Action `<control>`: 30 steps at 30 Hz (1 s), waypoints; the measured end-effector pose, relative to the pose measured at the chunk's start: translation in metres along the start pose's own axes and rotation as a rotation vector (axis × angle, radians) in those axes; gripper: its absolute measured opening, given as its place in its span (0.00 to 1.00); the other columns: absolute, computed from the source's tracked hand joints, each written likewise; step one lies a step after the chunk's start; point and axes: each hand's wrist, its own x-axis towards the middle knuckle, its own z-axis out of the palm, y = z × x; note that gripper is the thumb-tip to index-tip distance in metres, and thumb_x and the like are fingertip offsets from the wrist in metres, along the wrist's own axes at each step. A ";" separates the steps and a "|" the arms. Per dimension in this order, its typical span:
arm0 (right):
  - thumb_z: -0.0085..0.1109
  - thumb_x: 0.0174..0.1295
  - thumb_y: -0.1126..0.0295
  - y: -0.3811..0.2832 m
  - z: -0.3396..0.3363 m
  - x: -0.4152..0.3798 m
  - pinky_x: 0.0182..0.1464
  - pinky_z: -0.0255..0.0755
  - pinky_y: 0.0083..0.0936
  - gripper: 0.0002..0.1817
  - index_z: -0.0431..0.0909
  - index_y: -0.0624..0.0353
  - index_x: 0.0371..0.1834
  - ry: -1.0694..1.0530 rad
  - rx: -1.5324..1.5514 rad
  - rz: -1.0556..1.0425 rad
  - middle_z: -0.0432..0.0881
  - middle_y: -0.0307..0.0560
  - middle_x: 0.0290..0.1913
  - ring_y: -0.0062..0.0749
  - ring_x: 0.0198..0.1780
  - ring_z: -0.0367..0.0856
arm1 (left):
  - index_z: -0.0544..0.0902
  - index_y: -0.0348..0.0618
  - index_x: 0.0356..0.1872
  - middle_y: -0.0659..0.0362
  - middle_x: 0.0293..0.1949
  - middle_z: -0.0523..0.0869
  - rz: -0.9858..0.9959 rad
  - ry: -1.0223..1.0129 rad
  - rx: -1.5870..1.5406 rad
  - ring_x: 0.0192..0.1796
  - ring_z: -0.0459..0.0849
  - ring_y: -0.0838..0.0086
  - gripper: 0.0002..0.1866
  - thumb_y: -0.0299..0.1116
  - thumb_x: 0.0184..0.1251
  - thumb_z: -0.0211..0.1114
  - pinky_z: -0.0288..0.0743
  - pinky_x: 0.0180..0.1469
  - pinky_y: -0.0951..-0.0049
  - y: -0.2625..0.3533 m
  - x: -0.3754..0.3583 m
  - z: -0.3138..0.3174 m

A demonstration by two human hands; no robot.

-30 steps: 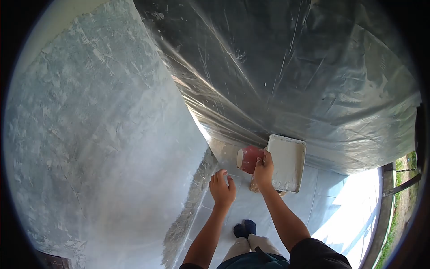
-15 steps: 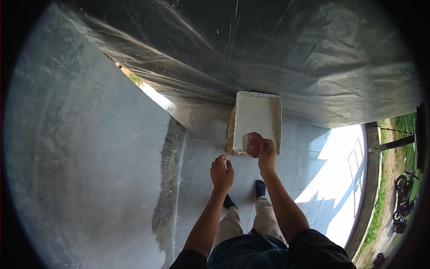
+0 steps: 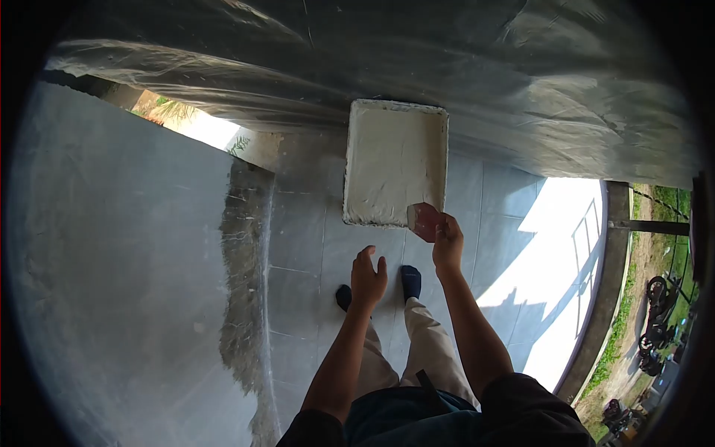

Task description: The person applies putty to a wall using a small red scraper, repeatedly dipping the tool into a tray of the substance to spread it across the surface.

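Observation:
My right hand (image 3: 448, 242) grips a flat reddish putty scraper (image 3: 424, 223) with a pale, whitish edge along one side. The scraper overlaps the lower right corner of a rectangular tray (image 3: 348, 167), whose bed is spread with white putty (image 3: 395, 160). My left hand (image 3: 369, 277) hangs just below the tray's near edge, fingers apart and holding nothing. Both forearms reach forward, roughly side by side.
Plastic sheeting (image 3: 417, 59) hangs beyond the tray. On the left rises a grey wall (image 3: 141, 246) with a rough dark strip (image 3: 242, 298) along its base. My dark-socked feet (image 3: 410, 283) stand on tiles (image 3: 298, 246). Outside at right are motorcycles (image 3: 655, 298) beyond a ledge (image 3: 614, 276).
The view has shifted, so the tray sits higher and further left and its brown support is hidden. The scraper has come to the tray's near right corner. My left hand's fingers have spread.

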 end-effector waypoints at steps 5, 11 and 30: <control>0.48 0.69 0.80 0.015 -0.016 -0.004 0.57 0.73 0.28 0.15 0.77 0.65 0.57 -0.004 -0.125 -0.023 0.85 0.53 0.49 0.36 0.52 0.83 | 0.72 0.33 0.60 0.41 0.57 0.80 -0.073 -0.042 -0.056 0.60 0.79 0.48 0.21 0.33 0.71 0.61 0.71 0.64 0.55 -0.009 0.000 0.036; 0.50 0.70 0.79 0.013 -0.031 0.020 0.53 0.77 0.35 0.14 0.78 0.61 0.56 -0.059 -0.299 -0.252 0.86 0.61 0.47 0.57 0.50 0.86 | 0.67 0.37 0.68 0.44 0.64 0.77 -0.389 -0.142 -0.358 0.65 0.77 0.55 0.26 0.42 0.77 0.56 0.69 0.67 0.57 -0.015 0.006 0.065; 0.52 0.56 0.87 0.016 -0.020 0.077 0.44 0.83 0.42 0.23 0.84 0.48 0.49 -0.529 -0.478 -0.599 0.88 0.46 0.44 0.49 0.44 0.87 | 0.43 0.41 0.81 0.44 0.79 0.54 -0.880 0.025 -1.529 0.81 0.54 0.52 0.43 0.54 0.75 0.50 0.43 0.81 0.56 0.017 0.055 0.081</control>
